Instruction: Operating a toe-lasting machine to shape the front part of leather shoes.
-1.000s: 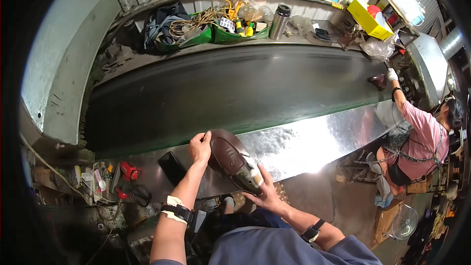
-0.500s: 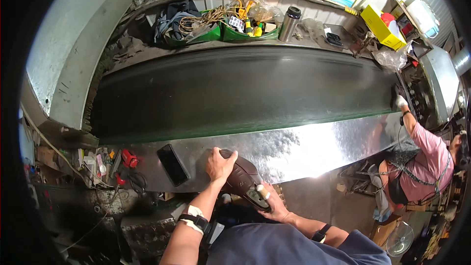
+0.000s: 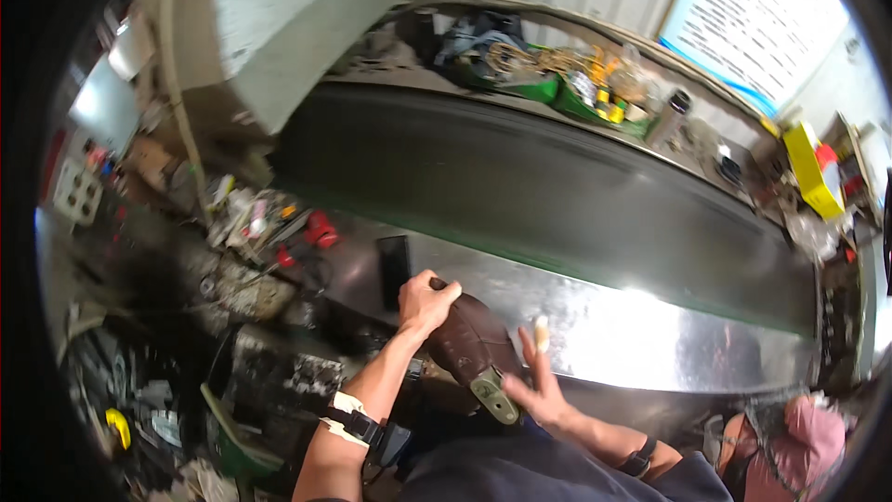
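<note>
A brown leather shoe upper (image 3: 474,344) is stretched over a green shoe last (image 3: 494,398), whose end with a hole shows toward my body. My left hand (image 3: 425,305) grips its far end, the thumb on top and the fingers closed around the side. Just right of the near end, my right hand (image 3: 544,392) has its fingers spread and holds nothing; a pale wrap covers one fingertip. It is slightly blurred, and whether it brushes the last I cannot tell. Beyond my left hand, a black phone (image 3: 394,271) lies on the shiny metal ledge (image 3: 595,321).
A wide dark belt (image 3: 539,191) runs behind the ledge. Green bins (image 3: 525,85) of odds and ends and a steel flask (image 3: 669,119) stand along the back. Red tools (image 3: 321,230) lie at left. A person in pink (image 3: 818,437) sits at lower right.
My view has swung left, so the scene sits tilted. My right hand has come away from the shoe's near end and its fingers have spread. My left hand keeps its hold.
</note>
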The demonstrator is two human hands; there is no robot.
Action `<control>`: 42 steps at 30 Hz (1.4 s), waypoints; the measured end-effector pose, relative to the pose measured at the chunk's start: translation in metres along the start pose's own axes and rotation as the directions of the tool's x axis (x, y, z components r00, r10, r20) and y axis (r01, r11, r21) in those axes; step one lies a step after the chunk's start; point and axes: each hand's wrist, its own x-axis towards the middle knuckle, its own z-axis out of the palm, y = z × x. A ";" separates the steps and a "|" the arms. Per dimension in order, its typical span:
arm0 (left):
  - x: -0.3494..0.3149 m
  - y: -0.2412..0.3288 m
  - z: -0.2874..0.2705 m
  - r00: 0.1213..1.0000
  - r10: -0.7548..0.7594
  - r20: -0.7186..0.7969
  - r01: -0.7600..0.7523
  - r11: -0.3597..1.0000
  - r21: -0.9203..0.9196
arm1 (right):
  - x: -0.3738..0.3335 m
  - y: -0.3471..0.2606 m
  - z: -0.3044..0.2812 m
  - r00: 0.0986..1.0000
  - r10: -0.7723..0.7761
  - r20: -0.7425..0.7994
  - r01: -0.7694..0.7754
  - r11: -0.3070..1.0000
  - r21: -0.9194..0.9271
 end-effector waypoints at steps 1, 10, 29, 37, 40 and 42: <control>-0.008 -0.002 -0.018 0.998 0.049 -0.030 -0.049 0.999 -0.014 | 0.022 -0.013 0.012 0.979 0.202 -0.039 -0.193 0.967 0.164; -0.133 -0.104 -0.227 0.847 -0.055 -0.529 -0.051 0.982 -0.184 | 0.042 -0.064 0.211 0.965 0.111 0.235 -0.170 0.954 0.247; -0.385 -0.319 -0.433 0.648 -0.651 -0.396 -0.558 -0.051 -0.829 | -0.018 -0.117 0.631 0.710 0.213 0.671 -0.549 0.765 0.338; -0.350 -0.335 -0.459 0.572 -0.745 -0.342 -0.605 -0.102 -0.790 | 0.002 -0.105 0.678 0.744 0.238 0.624 -0.553 0.744 0.375; -0.342 -0.344 -0.465 0.557 -0.768 -0.315 -0.604 -0.115 -0.789 | 0.007 -0.105 0.687 0.724 0.250 0.643 -0.584 0.719 0.378; -0.338 -0.355 -0.466 0.553 -0.777 -0.300 -0.601 -0.123 -0.790 | 0.009 -0.106 0.693 0.721 0.219 0.658 -0.592 0.688 0.420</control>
